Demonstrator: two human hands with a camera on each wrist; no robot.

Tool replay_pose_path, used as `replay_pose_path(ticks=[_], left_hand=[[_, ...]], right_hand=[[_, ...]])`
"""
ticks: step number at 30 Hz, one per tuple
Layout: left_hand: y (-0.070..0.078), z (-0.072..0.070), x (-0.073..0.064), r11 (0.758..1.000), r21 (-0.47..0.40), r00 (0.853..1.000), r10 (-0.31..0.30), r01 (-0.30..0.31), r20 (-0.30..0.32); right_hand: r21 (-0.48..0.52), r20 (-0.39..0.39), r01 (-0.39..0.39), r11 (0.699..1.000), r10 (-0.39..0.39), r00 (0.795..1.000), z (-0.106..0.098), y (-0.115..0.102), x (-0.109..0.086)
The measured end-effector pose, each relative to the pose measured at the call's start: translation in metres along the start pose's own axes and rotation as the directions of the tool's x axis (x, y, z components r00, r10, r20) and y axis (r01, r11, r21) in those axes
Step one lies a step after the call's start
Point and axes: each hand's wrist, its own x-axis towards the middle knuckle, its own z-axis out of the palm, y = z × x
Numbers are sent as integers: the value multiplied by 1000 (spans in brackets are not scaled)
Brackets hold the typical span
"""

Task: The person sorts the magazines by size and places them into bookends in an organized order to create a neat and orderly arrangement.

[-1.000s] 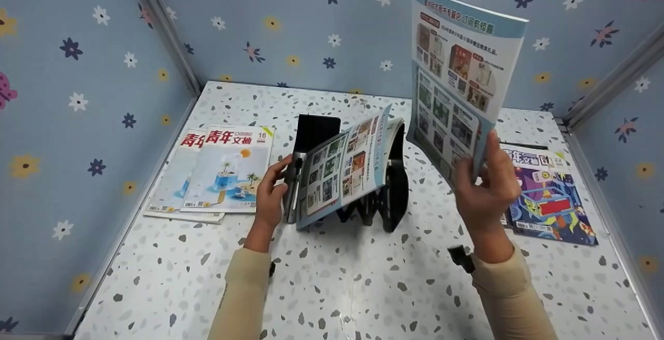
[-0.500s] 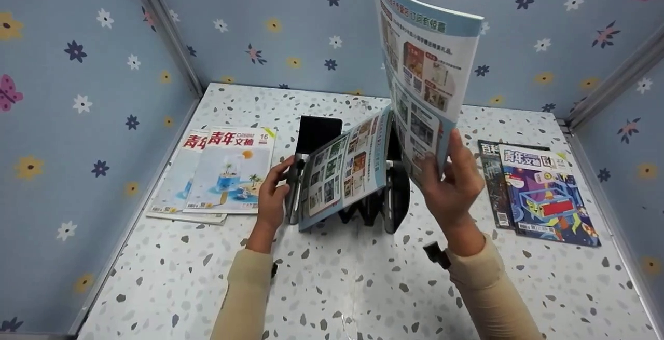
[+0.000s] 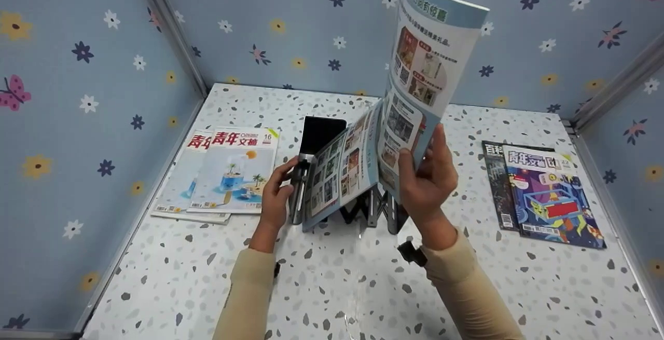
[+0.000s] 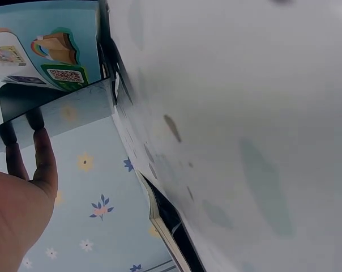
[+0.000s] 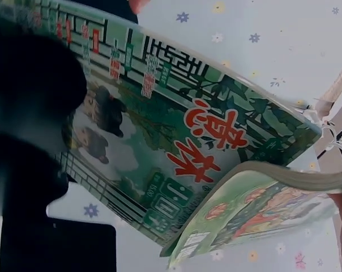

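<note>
A black expandable book rack (image 3: 322, 133) stands mid-table, with folding crossbars below. Tilted in it lies a magazine (image 3: 343, 166), back cover up; its green illustrated front (image 5: 159, 136) shows in the right wrist view. My left hand (image 3: 274, 200) touches the rack's left end plate, and the left wrist view shows extended fingers (image 4: 45, 158) against its shiny face. My right hand (image 3: 434, 181) grips a second, similar magazine (image 3: 441, 62) by its lower edge, thumb on the back cover. That magazine stands upright and bent, overlapping the rack's right part, which is largely hidden.
Two overlapping magazines (image 3: 236, 168) with white-and-blue covers lie left of the rack. On the right lie a purple-blue magazine (image 3: 555, 200) and a dark one (image 3: 499, 187) partly beneath it. Flowered panels (image 3: 306, 34) enclose the speckled table (image 3: 332, 288).
My right hand has carried its magazine leftward, from beside the rack to over its right part, and the magazine has bent more. The left hand stays at the rack's end plate.
</note>
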Motion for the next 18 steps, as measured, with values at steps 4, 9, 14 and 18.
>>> replay_pose_path(ticks=[4,9,14,18], left_hand=[[-1,-1,0,1000,-24,1000,-4,4,1],[-1,-1,-1,999,-45,1000,5,-5,7],[-2,-1,0,997,-67,999,30,-29,20],[-1,-1,0,997,-78,999,28,-26,24]], right_hand=[[105,-15,-31,994,33,999,10,0,-4],[152,7,-73,986,73,997,20,1,-15],[113,43,-113,987,108,993,24,4,-27],[89,84,-109,990,101,991,27,8,-34]])
